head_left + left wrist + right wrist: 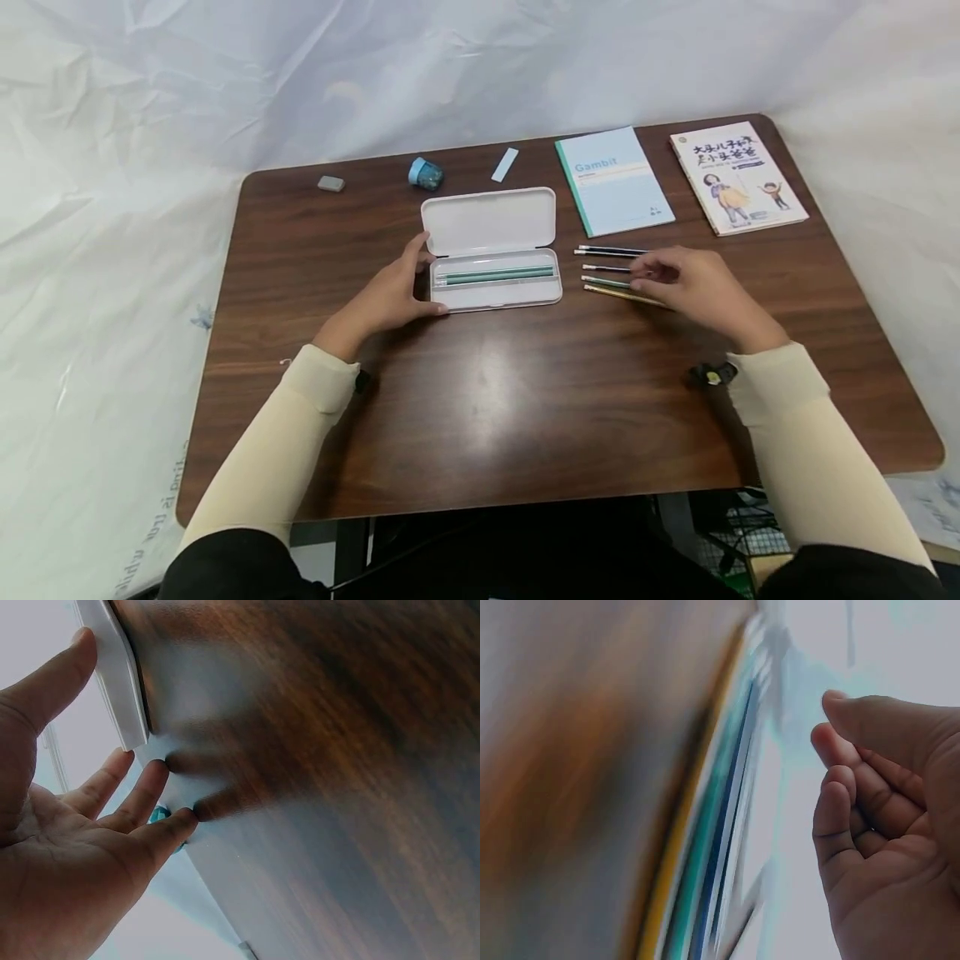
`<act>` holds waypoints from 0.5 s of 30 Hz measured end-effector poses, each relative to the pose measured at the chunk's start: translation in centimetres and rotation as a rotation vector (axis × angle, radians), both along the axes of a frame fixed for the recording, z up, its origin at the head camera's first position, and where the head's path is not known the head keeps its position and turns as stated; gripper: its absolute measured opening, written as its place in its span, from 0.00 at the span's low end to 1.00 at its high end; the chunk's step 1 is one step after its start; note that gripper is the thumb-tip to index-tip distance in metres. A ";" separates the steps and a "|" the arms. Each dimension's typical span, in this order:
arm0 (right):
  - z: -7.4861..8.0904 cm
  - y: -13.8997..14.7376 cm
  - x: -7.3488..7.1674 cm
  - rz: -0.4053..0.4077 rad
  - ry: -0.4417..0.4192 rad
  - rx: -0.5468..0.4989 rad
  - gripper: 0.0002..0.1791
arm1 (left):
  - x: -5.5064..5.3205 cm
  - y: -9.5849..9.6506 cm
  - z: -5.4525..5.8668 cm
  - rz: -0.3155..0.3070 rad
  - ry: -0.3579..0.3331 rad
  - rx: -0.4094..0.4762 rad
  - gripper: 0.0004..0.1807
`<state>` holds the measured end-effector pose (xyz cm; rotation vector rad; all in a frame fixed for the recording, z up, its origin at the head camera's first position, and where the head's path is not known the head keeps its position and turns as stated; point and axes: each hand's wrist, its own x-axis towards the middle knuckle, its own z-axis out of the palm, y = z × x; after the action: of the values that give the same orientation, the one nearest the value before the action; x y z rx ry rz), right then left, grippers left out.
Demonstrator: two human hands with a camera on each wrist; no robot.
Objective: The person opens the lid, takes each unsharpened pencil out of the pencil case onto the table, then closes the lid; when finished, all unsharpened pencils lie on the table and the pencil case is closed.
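A white pencil case lies with its lid raised, green pencils inside. My left hand spans its left end, thumb at the front corner and index finger near the hinge. In the left wrist view the thumb touches the case wall, and the other fingers are spread. My right hand hovers over loose pencils: black ones, a green one and a yellow one. Between its loosely bent thumb and fingers nothing shows; the pencils appear apart from them.
Along the back of the brown table are a grey eraser, a blue sharpener-like container and a small pale strip. A light blue notebook and a white illustrated book lie at the back right.
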<state>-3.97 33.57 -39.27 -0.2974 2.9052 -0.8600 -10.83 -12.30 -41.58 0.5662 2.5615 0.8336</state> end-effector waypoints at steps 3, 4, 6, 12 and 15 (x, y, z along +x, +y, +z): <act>0.1 -3.5 -2.4 0.047 -0.018 -0.074 0.11 | 0.0 -0.1 0.0 -0.004 0.002 -0.005 0.69; -0.1 -4.6 -3.2 0.064 -0.026 -0.094 0.11 | 0.0 -0.1 0.0 -0.003 0.001 -0.006 0.69; -0.7 -6.6 -4.6 0.095 -0.048 -0.116 0.11 | 0.0 -0.1 -0.1 -0.002 0.000 -0.007 0.69; -1.9 -10.2 -7.1 0.178 -0.101 -0.078 0.11 | 0.0 -0.1 0.1 0.007 -0.014 0.003 0.69; -2.1 -11.2 -7.7 0.209 -0.099 -0.026 0.11 | 0.0 -0.3 0.2 0.013 -0.015 0.013 0.69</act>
<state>-11.72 22.34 -41.34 -0.5336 2.7134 -0.8519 -10.81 -12.65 -41.34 0.5459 2.5507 0.8567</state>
